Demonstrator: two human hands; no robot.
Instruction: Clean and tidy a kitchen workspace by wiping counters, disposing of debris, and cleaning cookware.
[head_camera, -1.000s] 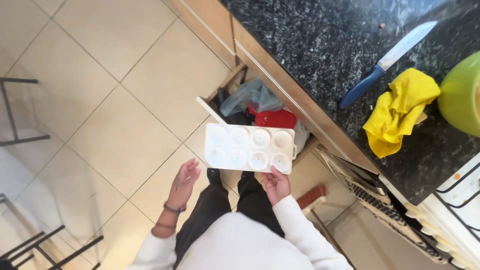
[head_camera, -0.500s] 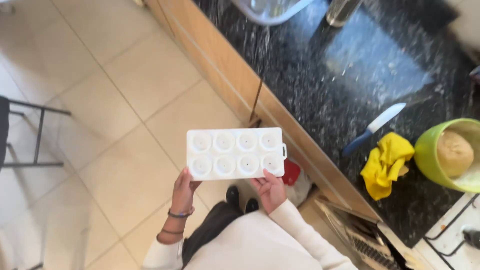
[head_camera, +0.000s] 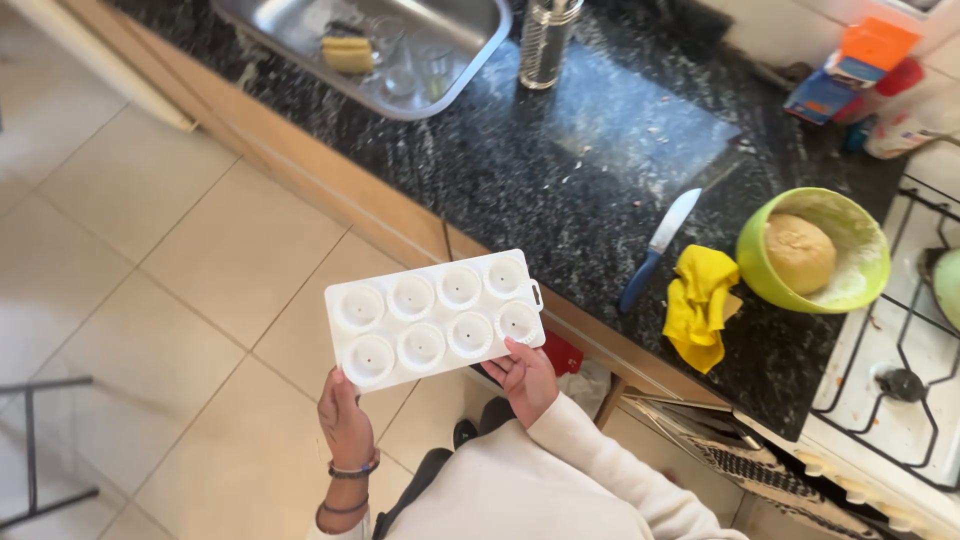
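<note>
Both hands grip the white mould tray (head_camera: 433, 318) level before the worktop (head_camera: 560, 170) — left hand (head_camera: 346, 425) at its near-left corner, right hand (head_camera: 525, 378) at its near-right edge.

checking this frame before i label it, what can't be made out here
- Head view: underside of the white plastic mould tray with eight round cups, turned away from the camera.
- Left hand and right hand: fingers behind the tray are hidden by it.
- Steel sink: cut off by the top edge; glassware inside too small to tell apart.
- White gas stove: cut off by the right edge.
</note>
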